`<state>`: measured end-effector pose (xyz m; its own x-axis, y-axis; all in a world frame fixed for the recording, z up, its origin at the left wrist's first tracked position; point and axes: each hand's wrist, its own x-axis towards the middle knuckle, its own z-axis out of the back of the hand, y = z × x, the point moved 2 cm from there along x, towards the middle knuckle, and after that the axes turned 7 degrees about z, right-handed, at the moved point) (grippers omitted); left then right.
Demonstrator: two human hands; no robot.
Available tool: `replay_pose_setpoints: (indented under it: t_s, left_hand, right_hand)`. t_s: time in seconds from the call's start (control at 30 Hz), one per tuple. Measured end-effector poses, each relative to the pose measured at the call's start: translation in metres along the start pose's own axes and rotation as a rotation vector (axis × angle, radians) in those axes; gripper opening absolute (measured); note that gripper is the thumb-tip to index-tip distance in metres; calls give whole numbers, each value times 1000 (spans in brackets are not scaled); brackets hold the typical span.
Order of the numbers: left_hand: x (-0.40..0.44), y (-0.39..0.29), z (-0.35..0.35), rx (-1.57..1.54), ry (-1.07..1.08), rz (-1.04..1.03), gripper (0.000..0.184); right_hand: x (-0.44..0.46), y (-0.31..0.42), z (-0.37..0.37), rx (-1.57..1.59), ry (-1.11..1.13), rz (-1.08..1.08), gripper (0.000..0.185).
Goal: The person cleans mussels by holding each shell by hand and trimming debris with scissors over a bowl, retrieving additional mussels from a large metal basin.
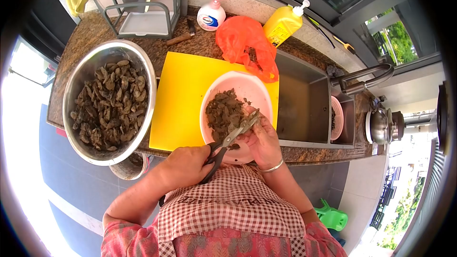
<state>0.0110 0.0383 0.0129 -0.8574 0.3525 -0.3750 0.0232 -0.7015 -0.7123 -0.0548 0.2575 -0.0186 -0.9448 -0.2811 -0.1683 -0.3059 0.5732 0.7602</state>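
Observation:
My left hand (186, 165) is closed round the black handles of a pair of scissors (232, 138), whose metal blades point up and right over a pink bowl (266, 96). Pinched in the fingers of my right hand (263, 143), which wears a bracelet, is a small dark brown piece (253, 114) at the blade tips. Its kind is unclear. Dark, moist-looking scraps (223, 112) lie in the bowl. Under the bowl is a yellow board (178, 100). To the left, a large steel basin (151, 90) holds many dark, lumpy, elongated pieces (112, 102).
A red plastic bag (233, 38) lies behind the bowl, near a pump bottle (211, 16) and a yellow bottle (282, 24). The sink (304, 104) with its faucet (366, 85) is on the right. A grey rack (143, 7) and a wooden-handled tool (180, 39) stand behind the board.

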Motion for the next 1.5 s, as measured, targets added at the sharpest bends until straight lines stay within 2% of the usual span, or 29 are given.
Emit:
replay_pose_setpoints:
  t_s: [0.07, 0.27, 0.37, 0.47, 0.57, 0.7, 0.87, 1.0, 1.1, 1.2, 1.4, 1.5]
  left_hand:
    - [4, 4, -5, 16, -5, -3, 27]
    - [10, -2, -5, -226, 50, 18, 25]
    - [6, -10, -3, 134, -122, 88, 28]
    - [6, -6, 2, 244, -138, 208, 32]
    - [8, 10, 7, 134, -146, 186, 33]
    - [7, 9, 7, -324, 88, 158, 31]
    - [9, -7, 16, -118, 60, 130, 39]
    - [10, -13, 19, -71, 84, 116, 39]
    - [11, -8, 10, 7, -3, 84, 39]
    - [10, -6, 4, 34, -89, 71, 39]
    - [11, -7, 3, 16, -2, 85, 35]
    - [12, 3, 2, -93, 27, 43, 30]
  right_hand:
    - [0, 6, -5, -13, 6, 15, 33]
    - [4, 5, 6, -67, -89, -1, 24]
    - [5, 8, 11, -197, -186, -1, 22]
    - [6, 18, 24, -202, -263, 15, 20]
    - [4, 30, 18, -191, -243, 21, 20]
    - [4, 29, 14, -329, -158, 81, 26]
    - [3, 25, 9, -552, -31, 136, 36]
    - [2, 23, 4, -601, -31, 145, 38]
    - [2, 23, 1, -610, -35, 168, 38]
    - [2, 23, -1, -642, -41, 210, 38]
    - [0, 21, -9, -614, -86, 176, 40]
    - [0, 18, -2, -566, -88, 125, 41]
